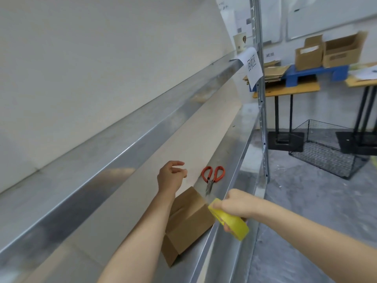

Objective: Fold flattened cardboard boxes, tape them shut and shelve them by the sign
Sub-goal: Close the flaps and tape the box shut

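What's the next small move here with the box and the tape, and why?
Probably reach the left grip over to the red-handled scissors and pick them up. It hovers empty just beside them on the shelf, while the right grip holds the yellow tape roll close to the cardboard box, so cutting the tape looks due.

Item count, shelf and background.
Near: one folded cardboard box [187,223], one pair of red-handled scissors [212,177], one roll of yellow tape [230,220]. Beyond: one paper sign [253,65], two open cardboard boxes [309,55] [344,51], one blue pallet [318,73], one wire basket [326,152], two wooden-topped tables [295,89] [359,81]. One stack of flattened cardboard [269,75], sheets not countable.
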`<state>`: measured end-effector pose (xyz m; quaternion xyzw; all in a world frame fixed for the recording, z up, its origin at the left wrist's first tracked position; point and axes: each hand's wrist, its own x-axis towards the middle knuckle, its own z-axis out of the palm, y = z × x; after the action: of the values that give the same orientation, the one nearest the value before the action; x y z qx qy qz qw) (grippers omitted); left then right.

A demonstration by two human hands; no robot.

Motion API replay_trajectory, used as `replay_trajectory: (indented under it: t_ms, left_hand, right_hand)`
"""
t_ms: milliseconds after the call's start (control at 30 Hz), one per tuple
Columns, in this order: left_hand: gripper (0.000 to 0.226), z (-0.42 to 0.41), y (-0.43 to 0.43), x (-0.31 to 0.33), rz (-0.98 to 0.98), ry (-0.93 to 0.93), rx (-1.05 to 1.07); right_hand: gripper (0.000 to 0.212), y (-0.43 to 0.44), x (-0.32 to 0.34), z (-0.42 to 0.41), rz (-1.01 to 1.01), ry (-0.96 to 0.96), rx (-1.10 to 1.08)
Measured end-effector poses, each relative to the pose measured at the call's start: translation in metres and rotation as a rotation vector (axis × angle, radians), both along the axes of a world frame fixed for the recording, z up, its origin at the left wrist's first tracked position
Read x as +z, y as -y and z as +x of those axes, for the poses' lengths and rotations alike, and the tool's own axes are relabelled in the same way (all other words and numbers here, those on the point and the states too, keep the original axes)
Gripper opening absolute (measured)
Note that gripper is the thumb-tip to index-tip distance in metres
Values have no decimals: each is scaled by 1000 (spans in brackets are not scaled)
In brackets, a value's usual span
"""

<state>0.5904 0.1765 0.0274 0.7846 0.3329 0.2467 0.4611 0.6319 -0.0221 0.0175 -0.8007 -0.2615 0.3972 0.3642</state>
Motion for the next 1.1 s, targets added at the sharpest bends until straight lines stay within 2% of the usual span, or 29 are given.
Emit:
replay_trajectory:
  t_ms: [100,233,400,700,1100]
  left_hand:
    - [21,4,1,-13,16,-45,12]
    - [20,9,-1,-24,13,-85,43]
    - [13,8,-7,-37,10,-124,92]
    - [19,13,-7,-50,-13,-146,79]
    - [17,15,-21,-71,102,-298,-16]
  right_hand:
    - [28,3,-1,0,-46,-81,19]
    - [28,3,-8,3,-56,-169,2]
    - [30,-3,-20,3,-57,-192,7]
    - [35,-10,-33,12,-117,-198,0]
    - [22,-18,-50,9,-69,-239,-68]
